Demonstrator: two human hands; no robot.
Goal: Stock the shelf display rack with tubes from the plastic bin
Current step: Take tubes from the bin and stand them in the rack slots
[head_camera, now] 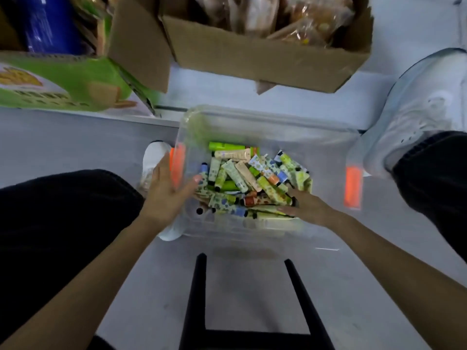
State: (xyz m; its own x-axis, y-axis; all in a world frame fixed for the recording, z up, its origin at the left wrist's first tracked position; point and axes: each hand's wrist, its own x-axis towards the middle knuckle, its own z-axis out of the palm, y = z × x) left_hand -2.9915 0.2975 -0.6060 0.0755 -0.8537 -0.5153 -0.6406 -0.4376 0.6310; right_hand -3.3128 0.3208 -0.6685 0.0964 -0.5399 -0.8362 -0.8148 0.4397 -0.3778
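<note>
- Your left hand (169,190) lies against the left wall of the plastic bin (265,120). Its fingers are fairly straight and reach over the edge towards the nearest tubes, right by the orange latch (177,165). It looks placed there to steady the bin rather than to pick anything; it holds nothing that can be made out.
- Your right hand (303,205) is down inside the bin from the near right, with its fingers stretched across the pile of tubes (252,178). Motion blur hides the fingertips, so I cannot tell whether you already have a tube pinched or are only sorting through them.
- The tubes lie loose and criss-crossed, heaped towards the near side of the bin. You will likely need to pull one free of its neighbours instead of lifting it straight up.
- The bin sits on the floor between your white shoes (417,109), close in front of the black stool legs (194,299). That keeps it within reach of both arms.
- A second orange latch (352,186) marks the bin's right wall.
- Beyond the bin stand an open cardboard box (252,59) of packets and a green carton (63,82).
- The shelf display rack is not in view, so by my reading you are at the picking step, with plenty of tubes left to stock.
</note>
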